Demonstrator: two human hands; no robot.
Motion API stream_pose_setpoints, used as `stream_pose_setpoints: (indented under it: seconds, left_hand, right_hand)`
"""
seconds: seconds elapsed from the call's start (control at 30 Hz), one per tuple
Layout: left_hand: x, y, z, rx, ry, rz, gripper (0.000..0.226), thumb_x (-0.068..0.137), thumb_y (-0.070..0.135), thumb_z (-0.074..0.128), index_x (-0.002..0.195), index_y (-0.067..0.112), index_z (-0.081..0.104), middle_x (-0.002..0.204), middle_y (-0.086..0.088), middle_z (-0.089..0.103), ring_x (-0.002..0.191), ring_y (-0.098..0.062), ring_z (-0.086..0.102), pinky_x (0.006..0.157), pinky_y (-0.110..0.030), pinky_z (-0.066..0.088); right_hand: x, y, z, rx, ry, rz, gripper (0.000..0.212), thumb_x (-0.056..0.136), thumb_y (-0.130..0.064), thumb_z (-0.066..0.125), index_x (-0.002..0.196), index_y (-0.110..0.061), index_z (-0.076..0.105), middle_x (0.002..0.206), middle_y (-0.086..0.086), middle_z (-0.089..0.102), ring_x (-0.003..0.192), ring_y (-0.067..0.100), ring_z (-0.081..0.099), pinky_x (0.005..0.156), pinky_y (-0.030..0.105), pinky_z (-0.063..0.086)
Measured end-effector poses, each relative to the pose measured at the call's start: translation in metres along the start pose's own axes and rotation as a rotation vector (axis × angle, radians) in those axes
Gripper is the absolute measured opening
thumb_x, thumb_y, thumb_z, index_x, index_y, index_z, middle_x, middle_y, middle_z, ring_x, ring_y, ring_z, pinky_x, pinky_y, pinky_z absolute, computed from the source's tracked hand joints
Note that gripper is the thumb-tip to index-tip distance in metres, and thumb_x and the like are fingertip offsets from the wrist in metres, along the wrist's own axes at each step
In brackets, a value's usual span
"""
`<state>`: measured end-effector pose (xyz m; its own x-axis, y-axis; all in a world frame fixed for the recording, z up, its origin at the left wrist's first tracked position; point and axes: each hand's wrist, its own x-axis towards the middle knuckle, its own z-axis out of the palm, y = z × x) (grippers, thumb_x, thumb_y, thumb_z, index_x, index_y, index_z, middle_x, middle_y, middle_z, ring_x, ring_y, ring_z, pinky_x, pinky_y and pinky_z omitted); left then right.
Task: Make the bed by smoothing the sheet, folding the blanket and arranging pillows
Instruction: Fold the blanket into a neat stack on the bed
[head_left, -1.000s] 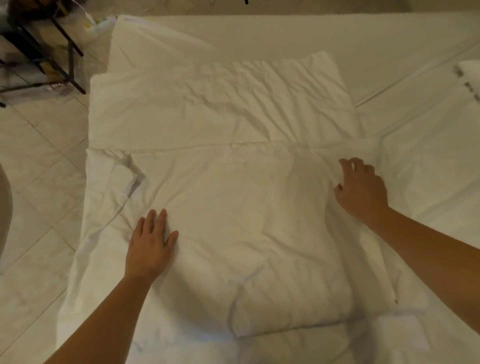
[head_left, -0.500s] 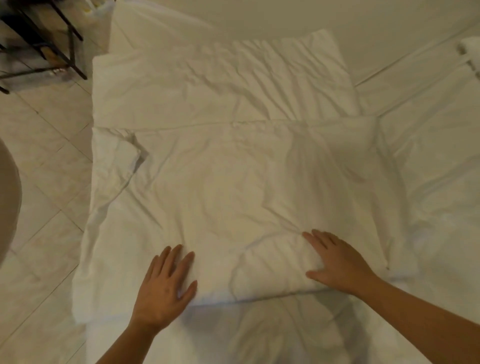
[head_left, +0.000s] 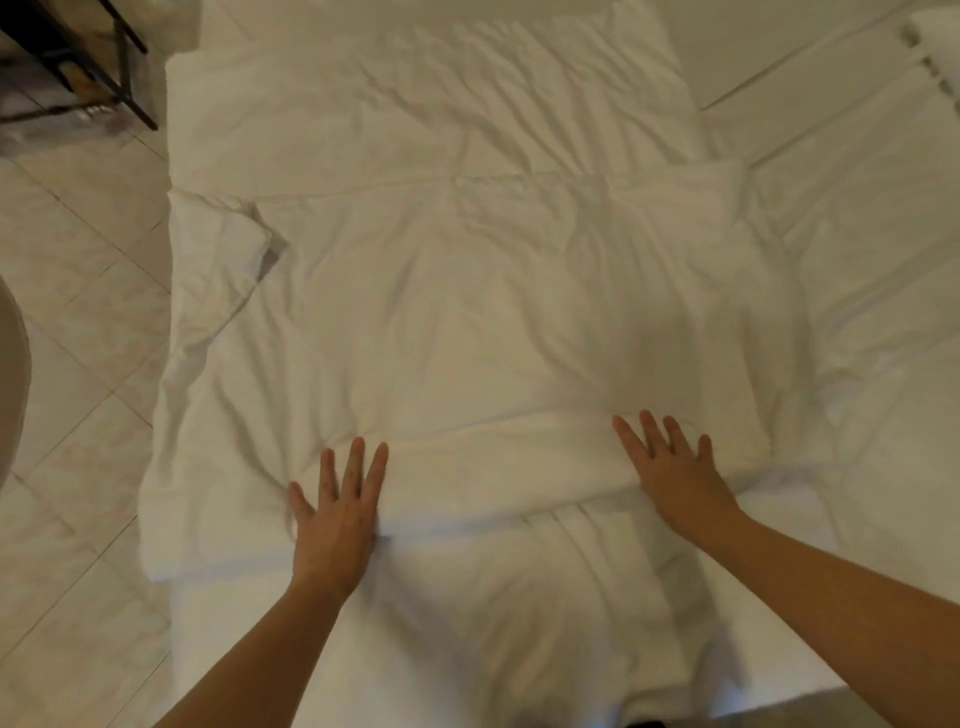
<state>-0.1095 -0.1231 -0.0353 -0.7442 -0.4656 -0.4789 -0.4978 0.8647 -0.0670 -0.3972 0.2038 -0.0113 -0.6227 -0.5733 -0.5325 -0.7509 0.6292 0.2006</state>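
A white blanket (head_left: 467, 322) lies folded in layers across the bed, wrinkled, with its near folded edge running left to right in front of me. My left hand (head_left: 337, 514) rests flat on that near edge at the left, fingers spread, holding nothing. My right hand (head_left: 670, 467) lies flat on the same edge further right, fingers apart. A farther folded layer of the blanket (head_left: 426, 104) stretches beyond. The white bed sheet (head_left: 857, 234) shows to the right of the blanket.
Pale tiled floor (head_left: 78, 312) runs along the bed's left side. A black metal frame (head_left: 104, 62) stands at the top left. Something white with a dark-marked edge (head_left: 935, 47) lies at the top right corner. A loose blanket corner (head_left: 244, 244) is turned over at the left.
Both hands slid toward me across the blanket, from its middle and right side down to the near folded edge. The right hand went from curled fingers to flat and spread.
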Motion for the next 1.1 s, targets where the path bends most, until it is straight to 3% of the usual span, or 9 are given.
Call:
stream_pose_setpoints:
  seconds: [0.1, 0.27, 0.5, 0.6, 0.67, 0.77, 0.87, 0.97, 1.1]
  left_hand:
    - [-0.003, 0.006, 0.005, 0.015, -0.008, -0.007, 0.108, 0.09, 0.004, 0.065, 0.161, 0.019, -0.015, 0.17, -0.015, -0.004, 0.153, -0.049, 0.013, 0.107, -0.068, 0.037]
    - [-0.034, 0.007, -0.002, 0.026, -0.02, 0.011, 0.104, 0.084, -0.007, 0.069, 0.162, 0.013, 0.004, 0.167, -0.02, 0.018, 0.147, -0.052, 0.029, 0.1, -0.063, 0.049]
    - [-0.106, 0.008, -0.021, 0.047, 0.006, 0.02, 0.099, 0.091, -0.004, 0.06, 0.162, 0.017, -0.006, 0.17, -0.016, 0.006, 0.152, -0.051, 0.014, 0.108, -0.06, 0.043]
    - [-0.139, 0.009, -0.018, 0.118, 0.008, 0.034, 0.098, 0.094, -0.002, 0.056, 0.161, 0.019, -0.011, 0.17, -0.014, -0.003, 0.153, -0.049, 0.007, 0.112, -0.057, 0.039]
    - [-0.168, 0.016, -0.008, 0.081, 0.028, 0.024, 0.096, 0.09, -0.002, 0.061, 0.163, 0.019, 0.002, 0.169, -0.016, 0.01, 0.15, -0.051, 0.019, 0.103, -0.059, 0.046]
    - [-0.224, 0.036, 0.022, 0.041, -0.004, 0.033, 0.096, 0.071, -0.002, 0.082, 0.156, 0.015, 0.04, 0.152, -0.019, 0.048, 0.129, -0.052, 0.052, 0.072, -0.057, 0.059]
    - [-0.29, 0.064, 0.076, -0.037, -0.148, 0.029, 0.113, 0.056, 0.004, 0.094, 0.153, 0.017, 0.039, 0.143, -0.017, 0.058, 0.118, -0.05, 0.061, 0.063, -0.055, 0.06]
    - [-0.35, 0.093, 0.121, -0.06, -0.223, 0.035, 0.115, 0.065, 0.007, 0.09, 0.157, 0.022, 0.023, 0.151, -0.011, 0.053, 0.126, -0.046, 0.058, 0.072, -0.059, 0.059]
    - [-0.381, 0.103, 0.121, -0.066, -0.186, -0.026, 0.102, 0.085, 0.004, 0.071, 0.163, 0.024, 0.008, 0.169, -0.007, 0.018, 0.151, -0.043, 0.027, 0.105, -0.065, 0.042]
  right_hand:
    - [-0.001, -0.005, 0.007, -0.002, -0.085, -0.035, 0.096, 0.082, 0.003, 0.065, 0.157, -0.016, 0.007, 0.151, 0.025, 0.042, 0.128, 0.05, 0.051, 0.093, 0.068, 0.047]
    - [-0.039, -0.005, 0.001, 0.024, -0.078, -0.027, 0.083, 0.1, -0.006, 0.043, 0.157, -0.019, -0.014, 0.165, 0.019, 0.01, 0.147, 0.042, 0.026, 0.112, 0.06, 0.031]
    - [-0.117, -0.014, -0.013, 0.04, -0.076, -0.038, 0.088, 0.096, 0.007, 0.036, 0.153, -0.022, -0.025, 0.167, 0.015, 0.004, 0.149, 0.039, 0.019, 0.117, 0.054, 0.029]
    - [-0.149, -0.02, -0.007, 0.047, -0.086, -0.061, 0.089, 0.093, 0.014, 0.032, 0.156, -0.022, -0.019, 0.166, 0.014, 0.004, 0.149, 0.04, 0.018, 0.116, 0.054, 0.029]
    - [-0.176, -0.022, 0.0, 0.06, -0.126, -0.065, 0.089, 0.092, 0.016, 0.029, 0.157, -0.024, -0.016, 0.167, 0.013, 0.002, 0.15, 0.04, 0.016, 0.117, 0.054, 0.027]
    - [-0.225, -0.018, 0.027, 0.086, -0.194, -0.094, 0.087, 0.095, 0.014, 0.029, 0.157, -0.027, -0.018, 0.167, 0.012, -0.002, 0.151, 0.039, 0.014, 0.118, 0.054, 0.023]
    - [-0.29, -0.012, 0.071, 0.144, -0.317, -0.127, 0.081, 0.102, 0.001, 0.032, 0.155, -0.029, -0.021, 0.167, 0.012, -0.006, 0.151, 0.038, 0.01, 0.121, 0.054, 0.019]
    - [-0.35, -0.015, 0.109, 0.168, -0.444, -0.137, 0.086, 0.097, 0.009, 0.028, 0.155, -0.031, -0.021, 0.167, 0.011, -0.01, 0.152, 0.037, 0.007, 0.121, 0.054, 0.016]
    - [-0.371, -0.024, 0.133, 0.204, -0.435, -0.075, 0.076, 0.103, -0.003, 0.028, 0.156, -0.032, -0.019, 0.167, 0.012, -0.009, 0.151, 0.039, 0.006, 0.119, 0.059, 0.013]
